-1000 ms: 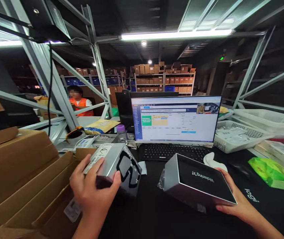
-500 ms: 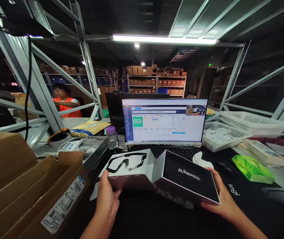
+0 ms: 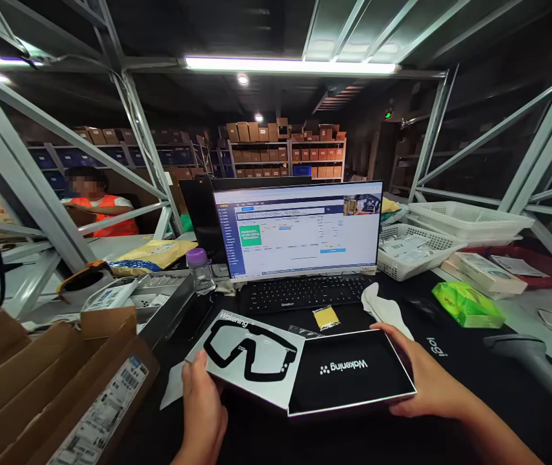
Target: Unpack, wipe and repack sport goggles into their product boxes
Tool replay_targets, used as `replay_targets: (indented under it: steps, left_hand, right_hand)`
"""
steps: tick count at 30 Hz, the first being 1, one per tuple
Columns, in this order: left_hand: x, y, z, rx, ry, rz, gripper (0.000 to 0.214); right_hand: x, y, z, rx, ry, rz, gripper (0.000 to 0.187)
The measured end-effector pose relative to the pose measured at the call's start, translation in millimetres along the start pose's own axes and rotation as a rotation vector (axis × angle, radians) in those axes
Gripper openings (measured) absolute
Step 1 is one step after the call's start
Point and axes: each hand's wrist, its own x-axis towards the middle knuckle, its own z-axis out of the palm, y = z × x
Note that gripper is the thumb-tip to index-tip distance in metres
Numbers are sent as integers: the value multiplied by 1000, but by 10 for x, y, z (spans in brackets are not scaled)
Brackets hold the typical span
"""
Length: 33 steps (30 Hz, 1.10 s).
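My left hand (image 3: 203, 410) grips the near edge of a silver box (image 3: 249, 355) printed with a black goggle outline. My right hand (image 3: 423, 381) holds the right side of a black box (image 3: 348, 378) with white "Wakening" lettering. Both boxes lie side by side, nearly flat over the black desk mat (image 3: 305, 439), their inner edges touching. A small yellow packet (image 3: 326, 317) lies on the mat just beyond them, in front of the keyboard (image 3: 305, 292).
An open cardboard carton (image 3: 57, 394) stands at my left. A lit monitor (image 3: 299, 227), a purple-capped bottle (image 3: 199, 268), white baskets (image 3: 425, 248), a green packet (image 3: 467, 305) and a handheld scanner (image 3: 530, 358) surround the mat. A person in an orange vest (image 3: 99, 210) sits behind the shelving.
The silver box has come out from the carton side to beside the black box. Both boxes have been lowered and laid nearly flat. The view has shifted right.
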Motion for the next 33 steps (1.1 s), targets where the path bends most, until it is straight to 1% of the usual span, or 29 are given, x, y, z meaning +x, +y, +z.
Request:
replay_targets:
  steps: [5, 8, 10, 11, 13, 14, 15, 16, 17, 19, 20, 21, 23, 24, 27, 28, 29, 30, 31, 32, 33]
  left_hand:
    - [-20, 27, 14, 10, 37, -46, 25]
    - [-48, 7, 39, 20, 33, -69, 26]
    - [-77, -25, 51, 18, 41, -88, 24]
    - [-99, -42, 56, 14, 48, -98, 23]
    - [-161, -71, 69, -3, 41, -117, 20]
    - [-200, -82, 79, -11, 23, -128, 19]
    - [-242, -89, 91, -17, -8, -139, 18]
    - [-283, -94, 104, -22, -48, -153, 19]
    - [-319, -98, 116, -26, -91, -171, 22]
    - [-367, -116, 137, -28, -146, -218, 27]
    - [-378, -133, 143, -25, -154, -245, 28]
    - [-380, -157, 145, -19, -151, -269, 27]
    - [-376, -223, 139, 12, -143, -289, 25]
    - [-376, -261, 132, 37, -150, -289, 26]
    - [-416, -348, 114, 121, -213, -289, 31]
    - [-443, -354, 114, 137, -246, -303, 33]
    - [-473, -346, 119, 136, -277, -325, 34]
    - [-504, -323, 128, 123, -298, -352, 36]
    - [-531, -289, 141, 99, -312, -388, 37]
    - [-551, -246, 155, 67, -314, -425, 38]
    - [-561, -202, 168, 34, -306, -453, 38]
  right_hand:
    - [19, -41, -17, 69, 112, 75, 102]
    - [89, -8, 32, 100, 117, 76, 106]
    - [129, 31, 129, 122, 126, 52, 112]
    - [137, 46, 196, 130, 154, 46, 115]
    - [111, 52, 357, 136, 269, 58, 117]
    - [79, 41, 441, 138, 344, 51, 113]
    - [36, 22, 523, 141, 418, 11, 106]
    - [-12, -2, 597, 141, 473, -65, 98]
    - [-60, -27, 663, 126, 492, -168, 91]
    - [-137, -62, 766, 54, 444, -378, 86]
    - [-158, -65, 806, 15, 397, -445, 88]
    - [-166, -56, 843, -18, 343, -478, 91]
    - [-149, -15, 913, -43, 222, -504, 99]
    - [-130, 10, 946, -33, 135, -516, 104]
    - [-65, 46, 996, 31, -224, -543, 121]
    - [-47, 38, 982, 70, -318, -540, 123]
    - [-31, 23, 948, 125, -372, -526, 117]
    - [-17, 2, 893, 206, -373, -504, 106]
    - [-3, -21, 822, 300, -329, -482, 93]
    - [10, -44, 739, 385, -259, -460, 83]
    - [21, -66, 650, 435, -171, -437, 77]
